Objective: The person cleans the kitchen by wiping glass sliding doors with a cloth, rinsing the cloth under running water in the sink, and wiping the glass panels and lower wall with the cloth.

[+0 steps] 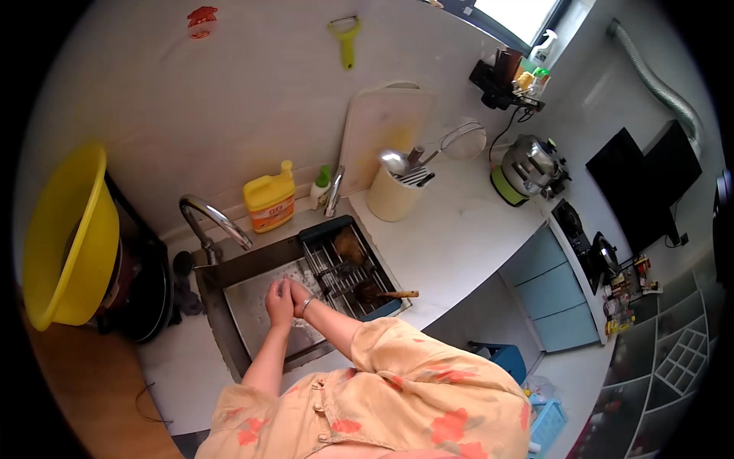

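Both my hands are together over the stainless steel sink (237,329), touching each other with fingers curled in. My left hand (278,300) is on the left side of the pair. My right hand (297,292), with a bracelet at the wrist, presses against it. Whatever may be between them is too small or hidden to name. White suds or water show on the sink bottom around them. The curved faucet (216,216) stands behind, to the left of my hands. A dark-rimmed drain rack (365,237) covers the sink's right part and holds a brown scrubber and a wooden-handled brush (397,294).
A yellow detergent jug (269,200) and a small green-capped bottle (320,187) stand behind the sink. A cream utensil holder (390,200), a cutting board (382,126) and a steel cooker (529,168) are to the right. A large yellow basin (65,237) stands at left.
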The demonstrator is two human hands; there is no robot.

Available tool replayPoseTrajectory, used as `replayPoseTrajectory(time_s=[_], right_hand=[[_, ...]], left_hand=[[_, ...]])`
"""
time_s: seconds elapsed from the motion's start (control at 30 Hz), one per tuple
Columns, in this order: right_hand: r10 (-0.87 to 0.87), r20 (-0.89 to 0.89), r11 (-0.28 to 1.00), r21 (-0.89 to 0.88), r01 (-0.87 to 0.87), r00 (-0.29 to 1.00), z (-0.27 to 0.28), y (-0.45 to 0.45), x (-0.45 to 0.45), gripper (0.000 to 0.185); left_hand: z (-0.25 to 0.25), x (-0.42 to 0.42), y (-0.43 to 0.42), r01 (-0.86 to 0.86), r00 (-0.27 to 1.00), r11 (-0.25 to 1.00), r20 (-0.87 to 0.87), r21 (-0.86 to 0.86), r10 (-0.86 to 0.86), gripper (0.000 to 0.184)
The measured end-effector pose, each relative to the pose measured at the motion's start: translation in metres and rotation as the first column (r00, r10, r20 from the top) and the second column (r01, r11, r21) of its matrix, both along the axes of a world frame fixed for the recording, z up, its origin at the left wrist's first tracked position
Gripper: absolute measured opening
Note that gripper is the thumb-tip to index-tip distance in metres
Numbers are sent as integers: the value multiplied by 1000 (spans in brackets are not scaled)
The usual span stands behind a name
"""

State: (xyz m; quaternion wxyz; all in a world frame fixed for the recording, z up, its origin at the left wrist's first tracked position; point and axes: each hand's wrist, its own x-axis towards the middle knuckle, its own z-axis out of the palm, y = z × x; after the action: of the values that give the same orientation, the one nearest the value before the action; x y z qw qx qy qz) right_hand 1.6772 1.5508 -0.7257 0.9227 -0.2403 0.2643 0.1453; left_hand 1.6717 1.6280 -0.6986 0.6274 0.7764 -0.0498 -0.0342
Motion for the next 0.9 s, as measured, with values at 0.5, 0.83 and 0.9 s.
replayPoseTrajectory(time_s=[0.5,0.83,0.9], right_hand=[[186,92,790,-606,-93,978,47,13,-1,50],[113,156,451,-888,89,981,55,47,-14,48],[12,156,467,-874,132,988,49,48,-11,51]], left_hand=[[15,3,14,-146,945,724,-311,-675,-100,43],[14,19,31,-332,915,919,308,212,260,45],[17,16,32,-292,909,921,375,258,184,40]])
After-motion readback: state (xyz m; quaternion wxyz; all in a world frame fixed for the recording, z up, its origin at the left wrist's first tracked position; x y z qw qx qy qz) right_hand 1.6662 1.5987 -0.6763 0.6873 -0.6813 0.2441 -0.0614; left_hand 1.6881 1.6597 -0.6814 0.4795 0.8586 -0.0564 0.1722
